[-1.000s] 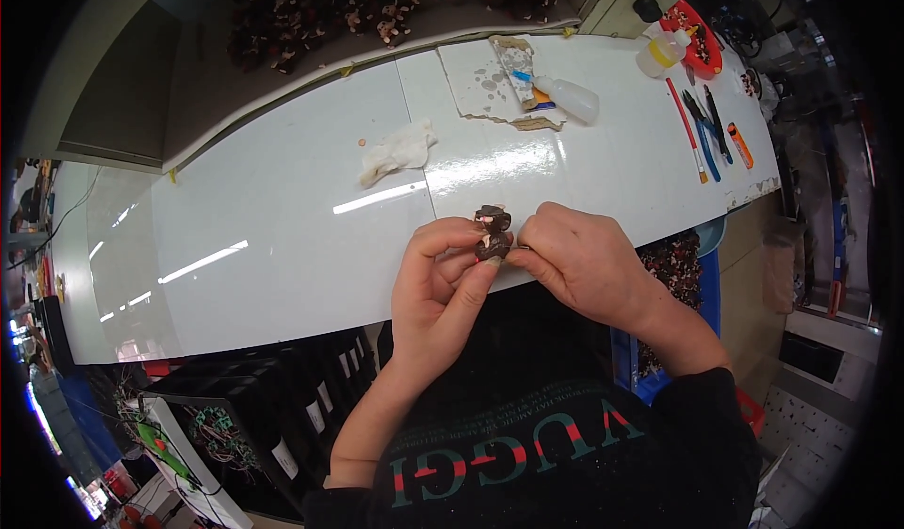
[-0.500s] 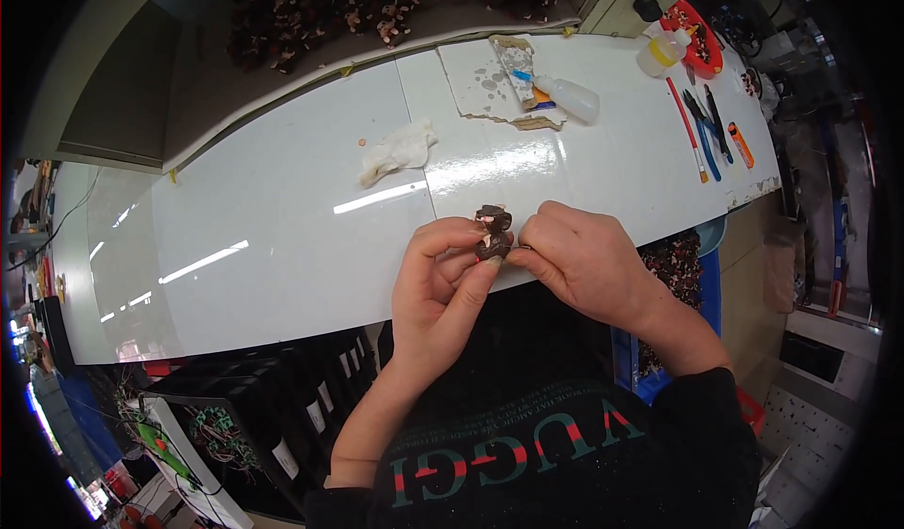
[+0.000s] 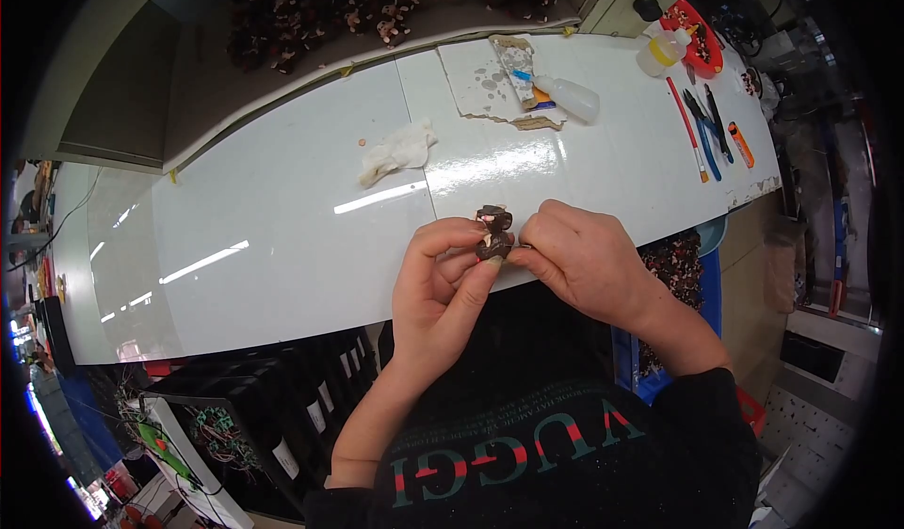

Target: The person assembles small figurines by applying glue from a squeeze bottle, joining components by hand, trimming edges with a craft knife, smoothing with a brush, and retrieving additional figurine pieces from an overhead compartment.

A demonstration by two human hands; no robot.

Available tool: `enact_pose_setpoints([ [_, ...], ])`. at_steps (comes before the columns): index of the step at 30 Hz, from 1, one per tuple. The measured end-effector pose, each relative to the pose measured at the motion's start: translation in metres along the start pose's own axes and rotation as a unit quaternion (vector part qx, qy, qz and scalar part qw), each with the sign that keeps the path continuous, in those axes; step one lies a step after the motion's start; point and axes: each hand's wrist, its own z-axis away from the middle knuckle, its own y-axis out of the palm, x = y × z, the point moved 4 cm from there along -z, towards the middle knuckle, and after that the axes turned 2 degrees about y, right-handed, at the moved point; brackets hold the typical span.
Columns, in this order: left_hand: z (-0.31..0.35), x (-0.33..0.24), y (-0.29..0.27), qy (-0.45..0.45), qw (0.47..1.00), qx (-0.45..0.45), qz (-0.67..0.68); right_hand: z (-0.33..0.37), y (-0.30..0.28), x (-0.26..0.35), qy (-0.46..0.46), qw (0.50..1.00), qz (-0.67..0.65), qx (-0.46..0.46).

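Observation:
A small dark-brown figurine with pink and cream patches stands upright above the near edge of the white worktable. My left hand has it pinched between thumb and fingers. Close to its right side is my right hand, thumb and forefinger pressed together on a thin, tiny thing whose tip reaches the figurine's lower part. What that thin thing is cannot be made out.
A crumpled tissue and a squeeze bottle lie farther back. At right are a red brush, pliers, a yellow-banded bottle and a red bowl. A blue crate of small brown pieces stands below the table.
Hardly anything differs; both hands stay in place, with the figurine turned very slightly in my left fingers.

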Motion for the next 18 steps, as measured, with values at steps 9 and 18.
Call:
enact_pose_setpoints([
  [9,-0.0008,-0.0009,0.0007,-0.001,1.000,-0.003,-0.010,0.0001,0.0016,-0.0015,-0.001,1.000,-0.001,0.006],
  [18,-0.0012,-0.0009,0.0007,-0.001,1.000,-0.003,-0.008,0.0001,0.0011,-0.0015,-0.002,1.000,0.005,0.004],
])
